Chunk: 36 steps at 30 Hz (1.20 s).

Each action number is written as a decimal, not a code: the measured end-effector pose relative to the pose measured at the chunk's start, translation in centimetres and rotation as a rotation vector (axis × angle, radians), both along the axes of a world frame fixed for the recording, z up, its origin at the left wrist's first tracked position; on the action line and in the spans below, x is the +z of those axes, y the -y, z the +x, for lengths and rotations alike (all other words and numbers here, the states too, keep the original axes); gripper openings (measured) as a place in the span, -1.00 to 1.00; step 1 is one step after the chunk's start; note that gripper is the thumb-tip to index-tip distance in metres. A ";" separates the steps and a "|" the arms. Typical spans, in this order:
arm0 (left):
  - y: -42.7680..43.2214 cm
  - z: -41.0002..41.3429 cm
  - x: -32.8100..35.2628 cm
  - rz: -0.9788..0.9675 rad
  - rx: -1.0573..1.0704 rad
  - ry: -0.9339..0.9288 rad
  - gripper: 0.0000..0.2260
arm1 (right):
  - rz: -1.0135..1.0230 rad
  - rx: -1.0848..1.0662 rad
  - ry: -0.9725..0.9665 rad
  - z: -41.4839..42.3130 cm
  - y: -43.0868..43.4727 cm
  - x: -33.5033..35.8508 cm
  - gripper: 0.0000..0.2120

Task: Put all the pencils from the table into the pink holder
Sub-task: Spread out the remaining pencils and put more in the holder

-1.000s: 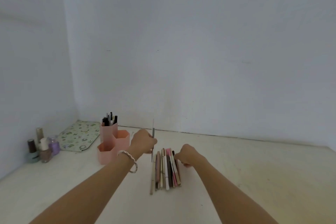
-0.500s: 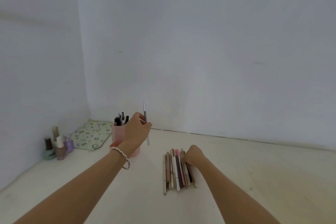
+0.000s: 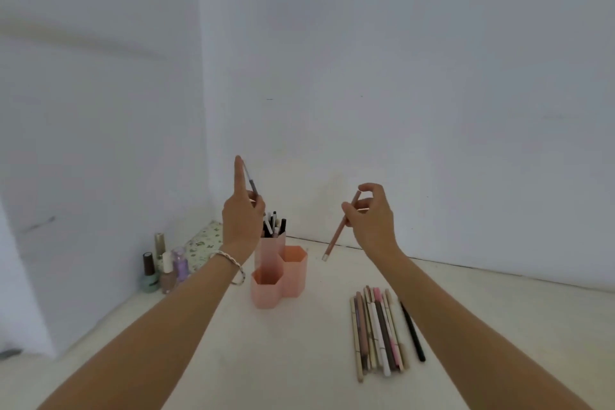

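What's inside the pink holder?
Pencils stick out of the pink holder, in its tall back cup. The two lower cups show none, though their bottoms are hidden.

The pink holder (image 3: pixel 279 280) looks like smooth, matt, faintly translucent plastic, on a pale matt counter (image 3: pixel 299 359) with slight mottling. The nail polish bottles (image 3: pixel 164 271) are glossy glass, and the floral pouch (image 3: pixel 203 238) looks like cloth. The pink pencil (image 3: pixel 337 236) has a smooth shaft and a silvery, metal-like end; the grey pencil (image 3: pixel 251 181) looks smooth too.
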<state>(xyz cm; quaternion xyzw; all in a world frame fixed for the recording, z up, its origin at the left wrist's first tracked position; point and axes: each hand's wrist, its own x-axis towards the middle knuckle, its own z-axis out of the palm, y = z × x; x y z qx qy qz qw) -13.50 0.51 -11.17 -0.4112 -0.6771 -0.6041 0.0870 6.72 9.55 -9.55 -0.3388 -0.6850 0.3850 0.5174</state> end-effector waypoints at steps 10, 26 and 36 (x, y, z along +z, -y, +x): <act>0.8 -1.1 -1.9 -0.098 0.147 -0.375 -0.87 | 0.209 0.031 -0.267 -6.7 2.8 0.2 -0.70; 2.8 0.3 -1.5 0.083 0.114 -0.183 -0.73 | 0.611 0.028 0.426 -10.6 1.4 -5.6 -0.81; -2.9 11.1 -6.8 -0.747 -0.256 -0.047 -0.95 | 0.387 -0.242 0.278 2.8 -3.6 -3.6 -0.70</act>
